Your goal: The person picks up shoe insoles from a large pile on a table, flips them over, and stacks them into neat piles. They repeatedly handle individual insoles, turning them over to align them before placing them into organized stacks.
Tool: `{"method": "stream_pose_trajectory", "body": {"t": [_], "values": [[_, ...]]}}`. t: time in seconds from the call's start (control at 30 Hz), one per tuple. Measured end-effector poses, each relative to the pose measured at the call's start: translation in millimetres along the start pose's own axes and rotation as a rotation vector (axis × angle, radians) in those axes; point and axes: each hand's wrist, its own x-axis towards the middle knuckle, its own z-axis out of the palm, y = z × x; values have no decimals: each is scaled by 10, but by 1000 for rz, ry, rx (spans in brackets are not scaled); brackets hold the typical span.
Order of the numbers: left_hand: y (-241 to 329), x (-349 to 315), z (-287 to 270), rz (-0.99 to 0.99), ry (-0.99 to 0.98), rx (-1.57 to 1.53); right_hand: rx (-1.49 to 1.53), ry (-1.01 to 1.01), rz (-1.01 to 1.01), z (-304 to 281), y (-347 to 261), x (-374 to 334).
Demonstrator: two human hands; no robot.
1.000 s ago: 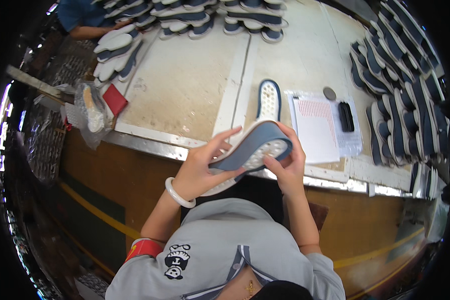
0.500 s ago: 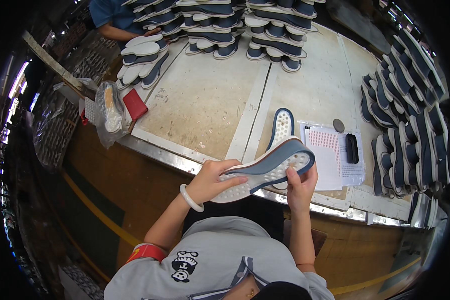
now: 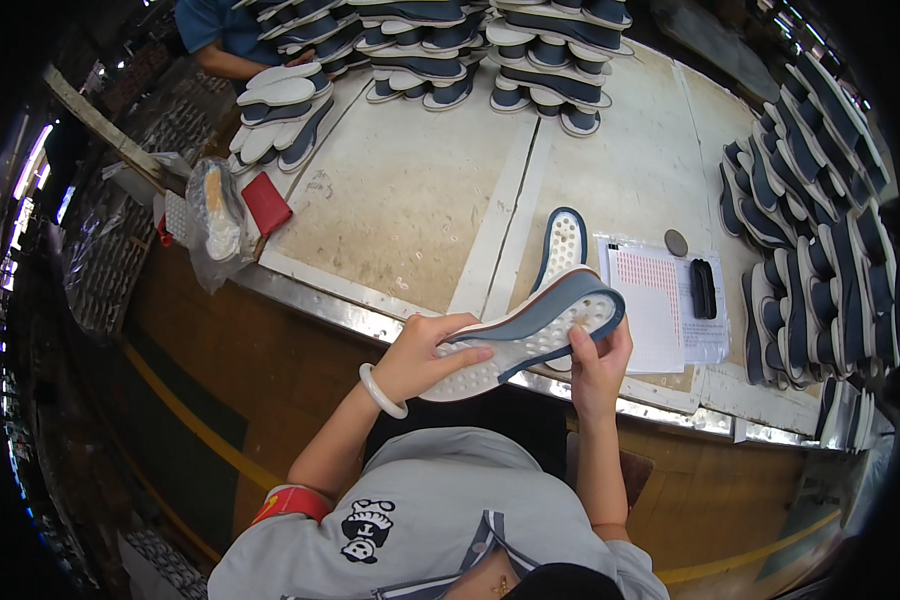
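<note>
I hold a blue and white shoe sole (image 3: 535,335) tilted over the table's front edge, its dimpled white side facing me. My left hand (image 3: 432,352) is closed round the white toe end, thumb on the dimples. My right hand (image 3: 598,368) grips the blue-rimmed heel end, its thumb pressed on the inner face and its fingers mostly hidden behind. A second shoe sole (image 3: 564,240) lies on the table just beyond, partly covered by the one I hold.
Printed sheets (image 3: 650,310), a black brush-like object (image 3: 703,290) and a round disc (image 3: 676,242) lie at right. Stacked soles (image 3: 820,300) stand far right, more stacks (image 3: 550,75) at the back. A red wallet (image 3: 267,206) and bagged item (image 3: 220,225) sit left. A co-worker's arm (image 3: 225,62) shows far left.
Both hands keep the same grip on the sole, which has barely moved. The whole view has shifted very slightly.
</note>
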Motion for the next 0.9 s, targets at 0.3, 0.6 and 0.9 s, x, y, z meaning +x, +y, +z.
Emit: {"method": "stream_pose_trajectory", "body": {"t": [0.3,0.6,0.9], "values": [[-42,-14,22,10,23,-31,18,5,15,16,21,2],[-72,-3,26,24,63,-63,2,10,24,86,-52,38],[119,-65,-15,76,206,-25,58,-193,-140,147,-249,111]]}}
